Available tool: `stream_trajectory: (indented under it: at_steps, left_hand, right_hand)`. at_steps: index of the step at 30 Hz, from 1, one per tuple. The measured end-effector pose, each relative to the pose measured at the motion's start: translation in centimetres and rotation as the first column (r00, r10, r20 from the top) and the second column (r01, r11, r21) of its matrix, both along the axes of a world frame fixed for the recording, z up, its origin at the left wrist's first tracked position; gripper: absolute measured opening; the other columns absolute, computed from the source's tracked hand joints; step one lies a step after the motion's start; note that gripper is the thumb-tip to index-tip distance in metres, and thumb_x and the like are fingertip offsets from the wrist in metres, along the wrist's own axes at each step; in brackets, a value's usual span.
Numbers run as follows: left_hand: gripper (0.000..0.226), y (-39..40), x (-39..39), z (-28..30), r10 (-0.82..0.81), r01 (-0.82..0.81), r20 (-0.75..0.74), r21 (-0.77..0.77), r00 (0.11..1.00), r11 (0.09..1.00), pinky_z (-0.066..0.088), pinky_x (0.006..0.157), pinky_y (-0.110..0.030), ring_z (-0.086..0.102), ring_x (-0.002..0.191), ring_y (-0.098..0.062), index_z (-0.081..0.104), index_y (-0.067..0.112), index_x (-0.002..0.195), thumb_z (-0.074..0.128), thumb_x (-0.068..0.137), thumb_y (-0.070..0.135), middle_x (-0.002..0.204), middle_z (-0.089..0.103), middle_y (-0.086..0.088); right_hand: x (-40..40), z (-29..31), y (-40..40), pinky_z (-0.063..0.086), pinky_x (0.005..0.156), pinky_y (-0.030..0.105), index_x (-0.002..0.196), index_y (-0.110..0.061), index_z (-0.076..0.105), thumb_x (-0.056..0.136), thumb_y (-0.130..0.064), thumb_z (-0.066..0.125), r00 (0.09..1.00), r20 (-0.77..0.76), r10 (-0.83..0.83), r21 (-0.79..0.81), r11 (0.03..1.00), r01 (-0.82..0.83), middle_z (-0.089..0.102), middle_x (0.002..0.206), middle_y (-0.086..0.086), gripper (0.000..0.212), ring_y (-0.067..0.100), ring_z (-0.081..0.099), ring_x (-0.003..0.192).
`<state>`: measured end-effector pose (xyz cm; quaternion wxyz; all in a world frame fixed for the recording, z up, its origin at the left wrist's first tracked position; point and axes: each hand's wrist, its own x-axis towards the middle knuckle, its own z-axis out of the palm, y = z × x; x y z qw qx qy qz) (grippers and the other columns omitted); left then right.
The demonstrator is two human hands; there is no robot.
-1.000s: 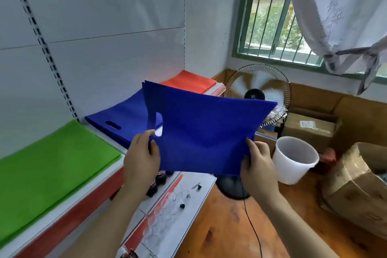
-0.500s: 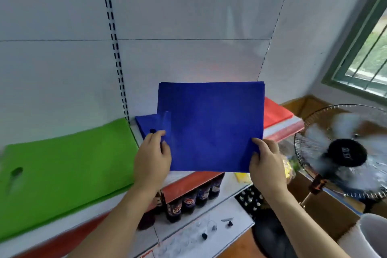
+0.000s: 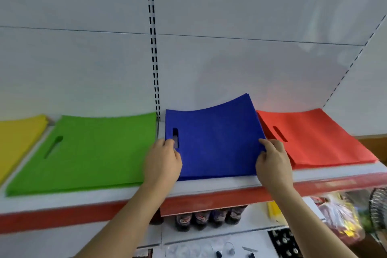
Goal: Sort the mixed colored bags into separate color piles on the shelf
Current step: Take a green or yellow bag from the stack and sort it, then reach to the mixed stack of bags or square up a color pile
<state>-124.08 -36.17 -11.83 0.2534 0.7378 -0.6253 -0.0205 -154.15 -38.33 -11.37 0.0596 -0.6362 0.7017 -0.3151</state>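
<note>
A blue bag [image 3: 217,138] with a cut-out handle lies over the blue pile on the white shelf [image 3: 209,186], its far edge curled up against the back wall. My left hand [image 3: 162,161] pinches its near-left edge beside the handle slot. My right hand [image 3: 272,161] grips its near-right corner. A green pile [image 3: 90,151] lies to the left, a yellow pile [image 3: 18,134] at the far left, and a red pile [image 3: 314,138] to the right.
The shelf has a red front strip [image 3: 209,201]. Dark bottles [image 3: 201,219] stand on the lower shelf under the blue pile. A fan [image 3: 379,216] and a plastic-wrapped bundle [image 3: 339,220] sit at the lower right. A slotted upright [image 3: 152,44] runs up the white back wall.
Both hands have carried the blue bag from mid-air down and forward onto the blue pile on the shelf. The view has swung left to face the shelf.
</note>
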Motion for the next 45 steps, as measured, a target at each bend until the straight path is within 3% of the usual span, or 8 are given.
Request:
stream_trajectory:
  at_steps: [6,11,16,20,25,31,37,45]
  left_hand:
    - [0.026,0.1,-1.8,0.2,0.166,-0.176,0.143,0.06,0.976,0.982,0.05,0.085,-0.039,0.057,0.095,-0.024,0.068,0.011,0.114,0.05,0.102,0.026,0.108,0.063,-0.006]
    - [0.032,0.4,-3.2,0.4,0.218,-0.241,0.211,0.09,0.953,0.966,0.043,0.075,-0.036,0.049,0.078,-0.02,0.067,0.012,0.103,0.048,0.104,0.038,0.092,0.066,-0.004]
    - [0.034,0.1,-3.3,0.5,0.209,-0.259,0.282,0.154,0.936,0.954,0.044,0.08,-0.035,0.05,0.079,-0.019,0.066,0.012,0.108,0.044,0.107,0.039,0.094,0.068,-0.002]
    - [0.035,0.1,-3.0,0.4,0.211,-0.262,0.281,0.158,0.936,0.952,0.045,0.082,-0.035,0.049,0.08,-0.018,0.065,0.012,0.111,0.044,0.108,0.04,0.096,0.068,-0.002]
    - [0.045,0.7,-3.0,0.6,0.239,-0.267,0.258,0.078,0.936,0.961,0.048,0.103,-0.04,0.055,0.117,-0.026,0.06,0.011,0.134,0.045,0.107,0.044,0.129,0.064,-0.006]
    - [0.06,4.3,-1.6,0.9,0.299,-0.311,0.281,-0.004,0.912,0.951,0.03,0.124,-0.052,0.036,0.149,-0.037,0.051,0.01,0.151,0.046,0.104,0.048,0.159,0.045,-0.017]
    - [0.07,8.9,2.2,2.1,0.349,-0.355,0.282,-0.03,0.894,0.934,0.022,0.127,-0.055,0.025,0.156,-0.036,0.044,0.013,0.157,0.035,0.104,0.059,0.167,0.034,-0.016]
    - [0.074,18.7,12.0,4.3,0.433,-0.434,0.29,-0.065,0.854,0.899,0.019,0.126,-0.059,0.023,0.157,-0.037,0.048,0.015,0.156,0.035,0.101,0.063,0.167,0.035,-0.016]
  right_hand:
    - [-1.7,-1.0,-2.5,0.046,0.108,0.049,0.144,-0.005,0.059,0.101,-0.012,0.053,0.984,-0.128,0.122,0.103,0.989,-0.11,0.057,0.141,0.011,0.045,0.034,0.051,0.129]
    - [-1.8,-1.4,-2.6,0.052,0.09,0.048,0.112,-0.006,0.062,0.101,-0.028,0.053,0.956,-0.21,0.203,0.152,0.973,-0.173,0.064,0.119,0.011,0.026,0.035,0.058,0.104]
    - [-1.7,-1.6,-2.5,0.049,0.102,0.047,0.127,-0.012,0.059,0.103,-0.055,0.041,0.923,-0.306,0.231,0.24,0.958,-0.16,0.059,0.132,0.01,0.053,0.033,0.052,0.126]
    - [-1.8,-1.5,-2.6,0.047,0.107,0.047,0.132,-0.014,0.056,0.103,-0.059,0.037,0.914,-0.316,0.254,0.271,0.947,-0.17,0.058,0.136,0.009,0.058,0.032,0.048,0.132]
    - [-1.8,-1.0,-2.2,0.034,0.122,0.048,0.156,-0.014,0.041,0.105,-0.059,0.035,0.896,-0.356,0.266,0.215,0.956,-0.198,0.03,0.167,0.016,0.069,0.036,0.023,0.155]
    - [1.2,-0.6,0.0,0.021,0.129,0.049,0.161,-0.014,0.039,0.106,-0.06,0.034,0.842,-0.408,0.353,0.117,0.935,-0.335,0.02,0.173,0.016,0.072,0.034,0.009,0.162]
    - [7.3,0.7,3.3,0.02,0.13,0.049,0.163,-0.017,0.035,0.106,-0.066,0.02,0.774,-0.453,0.443,0.073,0.883,-0.463,0.016,0.175,0.012,0.077,0.03,0.004,0.163]
    - [21.3,2.6,10.2,0.024,0.128,0.053,0.16,-0.012,0.042,0.104,-0.067,0.02,0.713,-0.424,0.558,0.031,0.796,-0.605,0.027,0.171,0.016,0.081,0.035,0.017,0.161]
